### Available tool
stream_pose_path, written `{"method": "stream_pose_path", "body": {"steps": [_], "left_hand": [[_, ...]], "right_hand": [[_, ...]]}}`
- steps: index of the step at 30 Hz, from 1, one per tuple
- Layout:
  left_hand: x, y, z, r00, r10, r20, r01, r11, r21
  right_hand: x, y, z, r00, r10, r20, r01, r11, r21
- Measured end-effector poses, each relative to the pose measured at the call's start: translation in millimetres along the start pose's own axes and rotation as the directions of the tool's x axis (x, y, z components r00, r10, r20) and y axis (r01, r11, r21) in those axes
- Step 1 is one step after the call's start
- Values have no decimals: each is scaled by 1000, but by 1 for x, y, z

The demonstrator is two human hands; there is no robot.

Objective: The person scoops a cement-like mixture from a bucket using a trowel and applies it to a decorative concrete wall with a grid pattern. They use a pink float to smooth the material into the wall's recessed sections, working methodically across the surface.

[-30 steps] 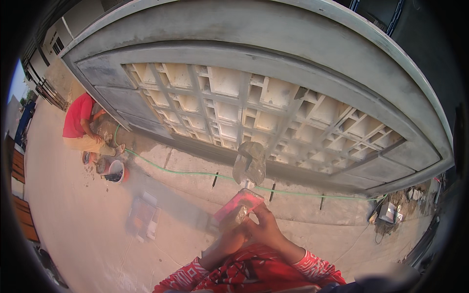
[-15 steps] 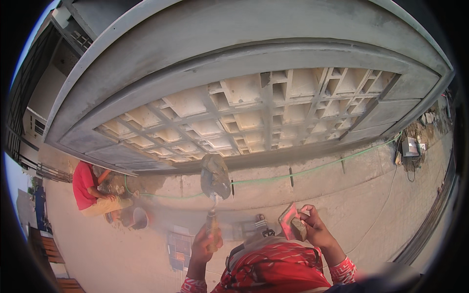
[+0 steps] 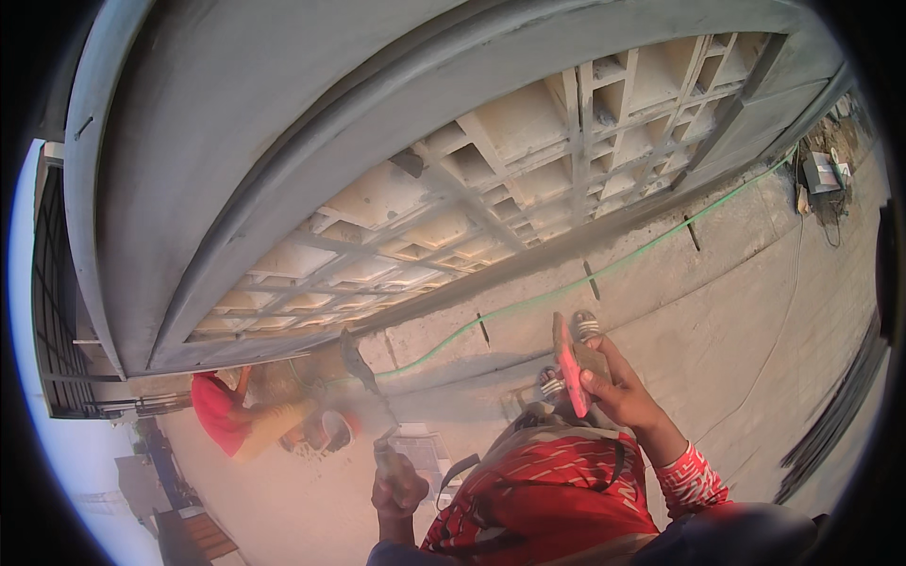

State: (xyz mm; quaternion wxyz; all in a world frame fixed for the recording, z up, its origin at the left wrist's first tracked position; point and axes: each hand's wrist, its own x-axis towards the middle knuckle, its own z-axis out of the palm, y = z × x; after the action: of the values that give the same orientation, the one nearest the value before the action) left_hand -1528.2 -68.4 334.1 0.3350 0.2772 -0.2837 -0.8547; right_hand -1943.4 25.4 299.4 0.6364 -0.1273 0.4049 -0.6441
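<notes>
My left hand (image 3: 399,491) is closed on the handle of a trowel (image 3: 360,363), whose grey, crusted blade points up and away from me. My right hand (image 3: 618,394) grips the back of a pink hand float (image 3: 573,358), held on edge to the right of the trowel. Both tools are clear of each other. Beyond them stands a grey plastered wall (image 3: 283,132) with a panel of pale square lattice blocks (image 3: 514,123). My sandalled feet (image 3: 585,325) show behind the float.
A co-worker in a red shirt (image 3: 219,410) crouches at the left beside a bucket (image 3: 338,430). A green hose (image 3: 698,212) runs along the wall's base. A metal box (image 3: 819,172) and rubble lie far right; long dark bars (image 3: 824,415) lie at the right.
The trowel and pink float, together a second ago, have moved apart, one in each hand. The trowel has moved down and left, the float up. The view has swung, bringing the wall's left end closer.
</notes>
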Motion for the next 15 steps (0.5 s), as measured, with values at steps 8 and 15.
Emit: {"method": "stream_pose_path", "body": {"steps": [8, 15], "left_hand": [[26, 16, 22, 987, 79, -141, -64, 992, 109], [54, 21, -16, 988, 18, -155, -3, 995, 99]], "right_hand": [[89, -63, -15, 973, -11, 231, 41, 991, -124], [108, -70, 23, 978, -109, 180, 90, 990, 111]]}}
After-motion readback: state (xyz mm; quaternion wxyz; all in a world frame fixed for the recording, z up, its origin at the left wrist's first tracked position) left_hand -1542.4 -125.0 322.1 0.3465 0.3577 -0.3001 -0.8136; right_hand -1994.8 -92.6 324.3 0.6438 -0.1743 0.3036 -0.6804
